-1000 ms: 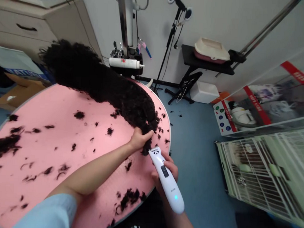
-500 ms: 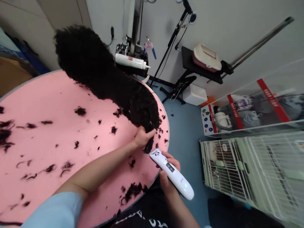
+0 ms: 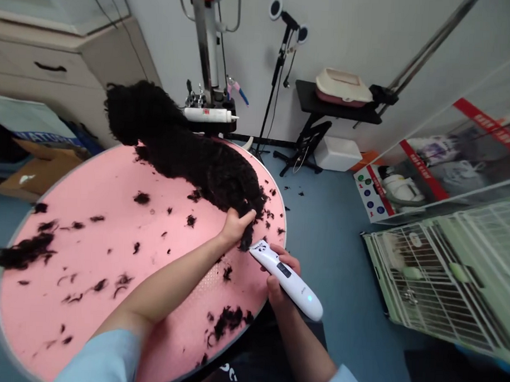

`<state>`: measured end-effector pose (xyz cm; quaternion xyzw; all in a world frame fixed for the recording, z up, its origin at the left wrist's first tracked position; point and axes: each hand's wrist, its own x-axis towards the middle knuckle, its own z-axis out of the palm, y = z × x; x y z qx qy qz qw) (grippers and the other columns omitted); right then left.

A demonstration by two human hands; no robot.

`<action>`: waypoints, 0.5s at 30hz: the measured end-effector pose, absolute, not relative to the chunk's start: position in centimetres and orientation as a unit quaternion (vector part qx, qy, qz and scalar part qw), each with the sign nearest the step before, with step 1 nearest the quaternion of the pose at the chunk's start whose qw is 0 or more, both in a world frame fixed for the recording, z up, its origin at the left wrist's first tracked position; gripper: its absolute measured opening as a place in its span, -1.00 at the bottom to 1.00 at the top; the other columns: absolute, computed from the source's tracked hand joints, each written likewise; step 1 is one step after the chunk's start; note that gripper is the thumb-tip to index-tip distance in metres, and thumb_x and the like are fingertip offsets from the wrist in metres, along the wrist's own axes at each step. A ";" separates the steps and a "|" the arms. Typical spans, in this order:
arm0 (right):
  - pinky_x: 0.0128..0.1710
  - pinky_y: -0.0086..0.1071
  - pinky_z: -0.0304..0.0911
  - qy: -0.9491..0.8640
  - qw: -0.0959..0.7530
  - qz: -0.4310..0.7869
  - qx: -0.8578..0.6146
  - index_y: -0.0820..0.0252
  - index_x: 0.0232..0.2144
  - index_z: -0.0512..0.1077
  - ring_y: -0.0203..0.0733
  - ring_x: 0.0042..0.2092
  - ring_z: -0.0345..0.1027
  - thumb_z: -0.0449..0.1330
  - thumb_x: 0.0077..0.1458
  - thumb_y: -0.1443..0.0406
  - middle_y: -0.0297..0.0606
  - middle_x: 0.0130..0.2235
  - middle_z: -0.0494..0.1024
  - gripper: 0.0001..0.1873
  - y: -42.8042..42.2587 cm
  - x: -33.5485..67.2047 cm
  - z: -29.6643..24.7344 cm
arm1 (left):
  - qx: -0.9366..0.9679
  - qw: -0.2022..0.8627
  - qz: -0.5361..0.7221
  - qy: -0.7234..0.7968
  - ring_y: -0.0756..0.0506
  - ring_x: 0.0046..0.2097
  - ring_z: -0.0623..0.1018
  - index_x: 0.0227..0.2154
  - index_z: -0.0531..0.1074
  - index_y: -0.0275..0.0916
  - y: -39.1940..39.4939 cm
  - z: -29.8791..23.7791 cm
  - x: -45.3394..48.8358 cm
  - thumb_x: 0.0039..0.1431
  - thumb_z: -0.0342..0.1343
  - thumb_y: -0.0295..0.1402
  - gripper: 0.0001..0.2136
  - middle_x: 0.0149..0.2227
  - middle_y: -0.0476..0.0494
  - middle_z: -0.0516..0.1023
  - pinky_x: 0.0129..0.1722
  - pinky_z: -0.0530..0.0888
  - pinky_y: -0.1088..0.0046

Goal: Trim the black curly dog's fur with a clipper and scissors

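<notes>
A curly black dog [image 3: 201,161] is on the round pink table [image 3: 113,189], its head toward the far left and its rear nearest me. My left hand [image 3: 236,226] is closed around a narrow furry part at its rear; I cannot tell whether this is the tail or a hind leg. The furry tip [image 3: 245,238] shows past my fingers. In my right hand [image 3: 283,267] is a white hair clipper [image 3: 291,281] with a lit blue-green light. Its blade end is right by the furry tip; contact is unclear.
Cut black hair [image 3: 227,321] is scattered over the table. At its far edge, a white squeeze bottle [image 3: 208,115] lies by pink-and-blue nail clippers [image 3: 237,90]. A lamp stand [image 3: 278,69] rises behind. To the right are a wire cage [image 3: 428,275] and a black wheeled stand [image 3: 309,140].
The view has shifted, showing more of the table's left side and the cabinet. Both hands keep their holds, and the clipper blade stays close to the furry tip.
</notes>
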<state>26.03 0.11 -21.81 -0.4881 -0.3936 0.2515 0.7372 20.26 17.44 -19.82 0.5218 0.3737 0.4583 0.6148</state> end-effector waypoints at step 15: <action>0.04 0.02 0.32 -0.421 0.698 0.161 -0.556 0.01 -0.11 0.32 0.06 0.10 0.37 0.35 -0.05 0.15 -0.12 0.08 0.46 -0.55 0.7 24.7 -20.6 | 0.567 0.609 0.410 0.374 -0.15 -0.23 0.57 -0.37 0.46 -0.29 17.4 -19.8 20.1 0.04 0.17 -0.21 -0.78 -0.41 -0.12 0.57 -0.21 0.52 0.34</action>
